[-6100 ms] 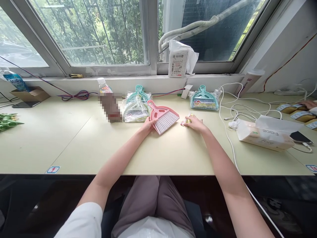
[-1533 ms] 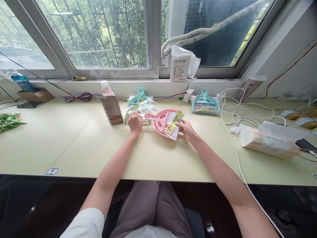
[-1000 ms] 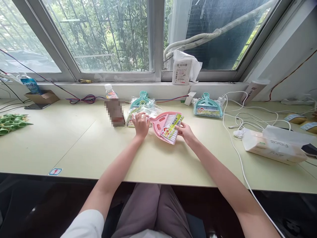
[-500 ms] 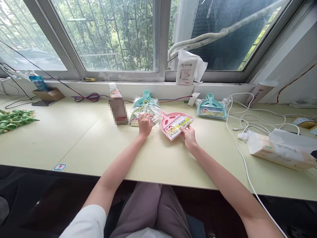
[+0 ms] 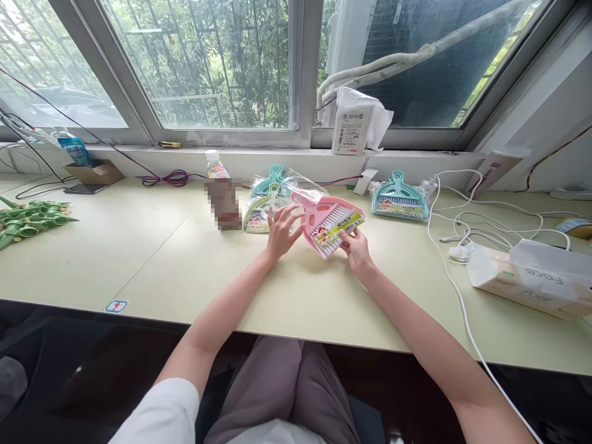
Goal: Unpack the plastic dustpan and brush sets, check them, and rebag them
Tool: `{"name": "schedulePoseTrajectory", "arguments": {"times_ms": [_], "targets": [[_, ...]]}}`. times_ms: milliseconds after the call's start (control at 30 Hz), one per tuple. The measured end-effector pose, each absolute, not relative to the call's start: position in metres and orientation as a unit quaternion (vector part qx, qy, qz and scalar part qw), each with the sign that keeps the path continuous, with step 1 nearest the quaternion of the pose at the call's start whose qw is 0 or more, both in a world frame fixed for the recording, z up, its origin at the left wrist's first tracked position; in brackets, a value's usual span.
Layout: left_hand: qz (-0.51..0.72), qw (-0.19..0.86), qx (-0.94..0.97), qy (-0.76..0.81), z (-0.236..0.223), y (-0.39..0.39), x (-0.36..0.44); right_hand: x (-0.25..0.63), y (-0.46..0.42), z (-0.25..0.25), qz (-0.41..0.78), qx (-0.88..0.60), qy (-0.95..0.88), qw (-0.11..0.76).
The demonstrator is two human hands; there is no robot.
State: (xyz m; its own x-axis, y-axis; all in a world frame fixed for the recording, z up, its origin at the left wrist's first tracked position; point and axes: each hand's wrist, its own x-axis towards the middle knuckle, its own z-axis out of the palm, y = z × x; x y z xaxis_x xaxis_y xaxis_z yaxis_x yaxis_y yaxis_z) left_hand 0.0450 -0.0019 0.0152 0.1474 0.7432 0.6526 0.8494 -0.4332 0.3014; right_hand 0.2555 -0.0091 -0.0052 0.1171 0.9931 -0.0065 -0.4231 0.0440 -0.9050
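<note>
Head view: clear plastic (image 5: 303, 180), just lifted, now overlaps the pink dustpan (image 5: 316, 213) at its handle (image 5: 300, 198) — left hand (image 5: 280, 234) wide in grip, right hand (image 5: 356, 248) holding dustpan and label (image 5: 340, 228).

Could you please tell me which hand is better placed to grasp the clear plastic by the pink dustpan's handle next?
Probably the left hand: it is spread open near the clear plastic, while the right hand grips the pink dustpan and its label.

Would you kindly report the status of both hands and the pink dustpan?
Right hand gripping pink dustpan and card. Left hand spread beside it, contact unclear. Clear wrapper at handle; green dustpan behind left hand.
</note>
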Motion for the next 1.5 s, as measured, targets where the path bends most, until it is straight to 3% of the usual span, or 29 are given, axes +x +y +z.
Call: {"name": "schedulePoseTrajectory", "arguments": {"times_ms": [200, 333, 467, 667, 933, 1200, 1500], "targets": [[-0.511, 0.028, -0.57, -0.643, 0.017, 0.004, 0.036, 0.256, -0.008, -0.002, 0.552, -0.382, -0.34, 0.658], [-0.59, -0.208, -0.523, -0.579, 0.02, 0.017, 0.03, 0.257, -0.007, -0.001, 0.55, -0.37, -0.347, 0.664], [-0.571, -0.483, -0.522, -0.409, 0.021, 0.019, 0.033, 0.259, -0.005, -0.004, 0.554, -0.362, -0.354, 0.661], [-0.571, -0.61, -0.456, -0.305, 0.02, 0.014, 0.039, 0.259, -0.001, -0.011, 0.557, -0.364, -0.374, 0.646], [-0.571, -0.687, -0.372, -0.252, 0.014, 0.022, 0.034, 0.255, -0.005, -0.007, 0.563, -0.368, -0.399, 0.623], [-0.513, -0.698, -0.422, -0.266, 0.014, 0.027, 0.016, 0.258, -0.009, 0.001, 0.536, -0.395, -0.347, 0.661], [-0.557, -0.683, -0.397, -0.256, 0.012, 0.036, -0.002, 0.27, 0.001, -0.011, 0.543, -0.428, -0.327, 0.644]]}}
